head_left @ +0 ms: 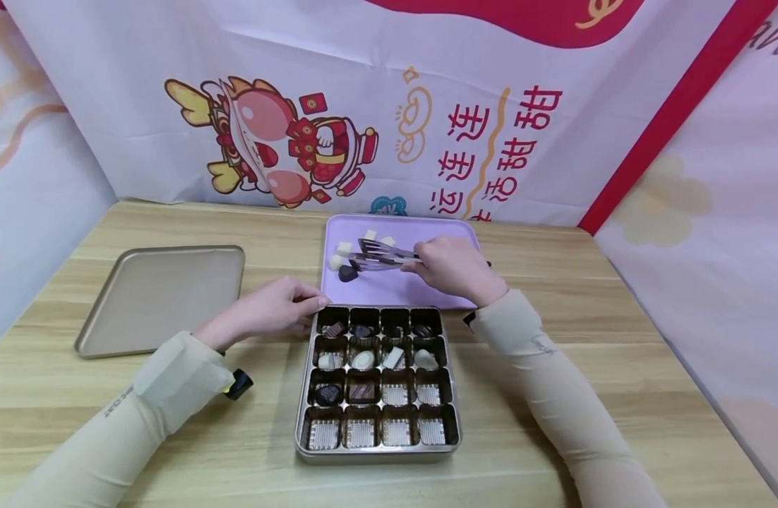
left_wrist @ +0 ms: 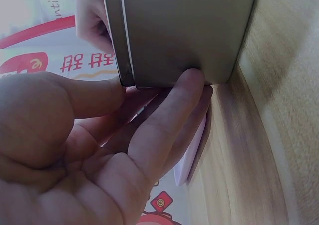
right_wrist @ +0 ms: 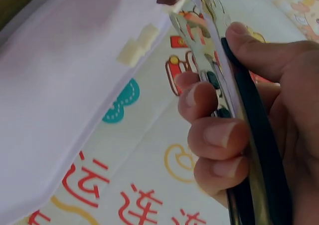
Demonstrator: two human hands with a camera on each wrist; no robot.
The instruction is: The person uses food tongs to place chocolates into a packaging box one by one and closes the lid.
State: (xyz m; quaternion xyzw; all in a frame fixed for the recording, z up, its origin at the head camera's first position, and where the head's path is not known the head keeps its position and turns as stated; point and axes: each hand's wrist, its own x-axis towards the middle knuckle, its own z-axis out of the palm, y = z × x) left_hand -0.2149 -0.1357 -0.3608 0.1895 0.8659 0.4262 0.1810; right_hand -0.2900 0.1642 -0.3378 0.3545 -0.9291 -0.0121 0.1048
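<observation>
My right hand (head_left: 455, 268) grips a pair of slotted metal tongs (head_left: 382, 257) with dark handles. Their tips are beside a dark chocolate (head_left: 347, 273) on a lilac tray (head_left: 402, 291); I cannot tell whether they touch it. Several white chocolates (head_left: 344, 248) lie around it. My left hand (head_left: 271, 310) touches the far left corner of a metal tin (head_left: 376, 455), thumb at the rim and fingers against the wall (left_wrist: 184, 30). Dark and white chocolates (head_left: 363, 360) fill the tin's two far rows and two left compartments of the third. Ribbed bottoms show in the others.
A shallow beige metal lid or tray (head_left: 166, 296) lies on the left of the wooden table (head_left: 236, 451). Behind the table hangs a printed white and red cloth (head_left: 389, 92). The lilac tray adjoins the tin's far edge.
</observation>
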